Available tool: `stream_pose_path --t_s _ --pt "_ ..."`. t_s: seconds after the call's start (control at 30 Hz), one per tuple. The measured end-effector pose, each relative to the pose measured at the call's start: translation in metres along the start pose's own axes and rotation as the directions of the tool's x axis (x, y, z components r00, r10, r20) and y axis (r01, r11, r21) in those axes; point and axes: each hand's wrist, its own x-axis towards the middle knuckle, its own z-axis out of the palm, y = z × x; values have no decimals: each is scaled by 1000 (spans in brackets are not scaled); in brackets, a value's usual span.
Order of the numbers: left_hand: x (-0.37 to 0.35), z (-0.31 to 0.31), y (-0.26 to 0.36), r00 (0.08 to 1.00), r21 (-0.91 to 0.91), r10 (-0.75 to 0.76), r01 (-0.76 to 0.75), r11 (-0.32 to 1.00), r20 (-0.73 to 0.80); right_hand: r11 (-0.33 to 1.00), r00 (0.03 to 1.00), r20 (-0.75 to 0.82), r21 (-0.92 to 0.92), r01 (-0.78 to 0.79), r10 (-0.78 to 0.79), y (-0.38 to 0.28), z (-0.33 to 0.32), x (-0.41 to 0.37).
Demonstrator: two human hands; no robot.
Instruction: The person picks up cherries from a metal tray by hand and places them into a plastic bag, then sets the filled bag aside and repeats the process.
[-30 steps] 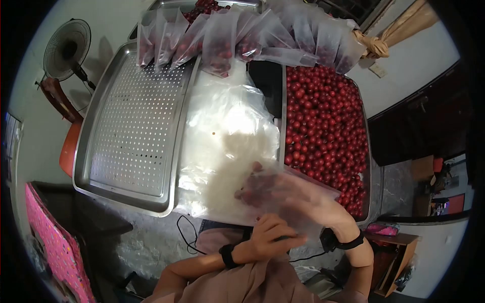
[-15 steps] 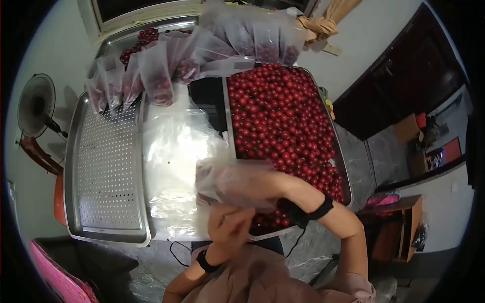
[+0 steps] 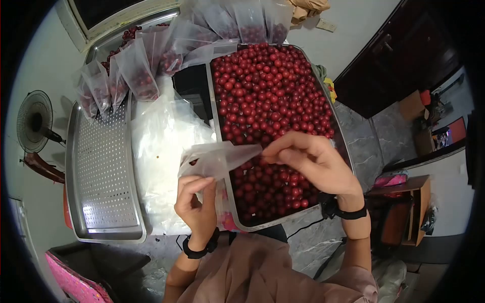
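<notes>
Pinching the bag [image 3: 217, 159] by opposite edges, left hand [image 3: 197, 207] low and right hand [image 3: 313, 161] at its far corner, holds it taut above the cherry tray [image 3: 275, 221] (one red fruit shows inside).

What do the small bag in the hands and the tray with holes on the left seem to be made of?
The small bag looks like thin plastic film, clear to milky: it is see-through, slightly glossy and creases softly. The tray with holes looks like metal, probably stainless steel with a dull shine: it is grey, reflects light, and has a rolled rim.
</notes>
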Motion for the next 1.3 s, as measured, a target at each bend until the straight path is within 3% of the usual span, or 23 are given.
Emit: stream_pose_path --t_s 0.1,0.17,0.3,0.33,0.4,0.53,0.73,0.87,0.97,1.0,1.07,1.13,1.2,1.3 --pt "3 3 1 996 -109 -82 79 991 -26 998 995 -74 5 -68 68 19 -6 -10" --pt "4 5 1 993 -149 -116 109 983 -38 969 996 21 -233 -84 91 36 -4 -10" --pt "7 7 3 989 -205 -138 125 971 -51 776 975 151 -591 222 -164 88 18 1" --pt "6 7 3 989 -202 -138 125 971 -49 778 975 149 -588 222 -165 95 25 4" --pt "4 6 3 986 -232 -163 149 961 -43 616 955 224 -729 297 -196 105 38 7" --pt "2 4 -1 989 -213 -143 131 968 -41 481 926 269 -796 368 -263 128 60 9" --pt "4 5 0 990 -236 -136 121 964 -48 504 962 265 -824 260 -63 117 50 -9" --pt "4 5 -1 989 -238 -137 120 964 -53 517 946 274 -793 323 -172 108 36 -24" --pt "5 4 -1 988 -247 -144 126 961 -57 597 964 262 -769 231 -37 93 22 -35" --pt "5 4 -1 986 -265 -153 132 955 -62 677 965 261 -713 184 12 91 14 -35" --pt "4 3 -4 991 -229 -125 109 967 -54 784 965 215 -621 16 151 73 4 -30" --pt "5 2 -4 995 -195 -94 84 977 -43 768 982 178 -637 72 55 76 -7 -22" --pt "6 2 0 985 -300 -157 130 945 -66 736 991 126 -665 123 -52 82 -16 -11" --pt "6 -1 -3 989 -282 -136 113 953 -64 665 993 77 -738 115 -86 93 -22 12"
